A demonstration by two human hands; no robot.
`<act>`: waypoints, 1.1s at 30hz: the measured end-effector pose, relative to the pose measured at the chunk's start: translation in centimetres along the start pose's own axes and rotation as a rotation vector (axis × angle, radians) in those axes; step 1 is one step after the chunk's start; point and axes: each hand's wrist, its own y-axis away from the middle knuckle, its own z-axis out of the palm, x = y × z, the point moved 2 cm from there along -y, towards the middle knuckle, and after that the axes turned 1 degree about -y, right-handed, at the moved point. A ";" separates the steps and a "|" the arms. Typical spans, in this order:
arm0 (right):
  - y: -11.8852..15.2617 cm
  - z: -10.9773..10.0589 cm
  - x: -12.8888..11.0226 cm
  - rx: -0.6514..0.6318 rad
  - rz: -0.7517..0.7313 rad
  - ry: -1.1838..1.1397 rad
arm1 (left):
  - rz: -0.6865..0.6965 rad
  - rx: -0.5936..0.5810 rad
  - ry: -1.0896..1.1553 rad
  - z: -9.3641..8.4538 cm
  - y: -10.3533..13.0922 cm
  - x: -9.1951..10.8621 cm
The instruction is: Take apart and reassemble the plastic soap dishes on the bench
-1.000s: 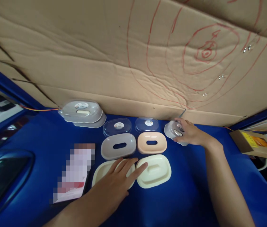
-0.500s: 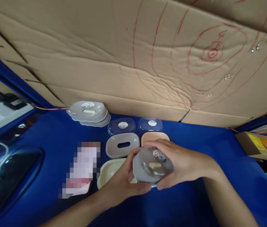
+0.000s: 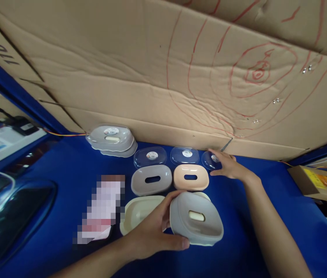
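Observation:
My left hand [image 3: 152, 237] grips the left side of a grey soap dish [image 3: 211, 218], tilted above the blue table. A cream piece shows through its slot, and a cream edge shows beneath. At the back right, my right hand [image 3: 229, 165] has thumb and fingers around a clear lid [image 3: 208, 160], low over the table or on it. Two more clear lids, one left [image 3: 142, 158] and one middle [image 3: 177, 155], lie in line with it. Before them sit a grey slotted tray [image 3: 136, 181] and a peach slotted tray [image 3: 177, 179]. A cream tray [image 3: 130, 210] is partly behind my left hand.
Stacked grey lidded soap dishes [image 3: 101, 141] stand at the back left against a cardboard wall [image 3: 117, 69]. A phone-like object [image 3: 105, 204], pixelated, lies left of the trays. Further left is a dark glossy item [image 3: 15, 216]. A cardboard box [image 3: 308, 181] stands far right.
The clear lid came off the grey soap dish; my right hand carried it to the back right, beside the other lids. My left hand keeps the dish, now slightly further right.

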 end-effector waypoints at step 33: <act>8.7 -6.6 -16.1 -0.387 -0.388 -0.323 | 0.147 -0.071 0.185 1.0 0.7 0.5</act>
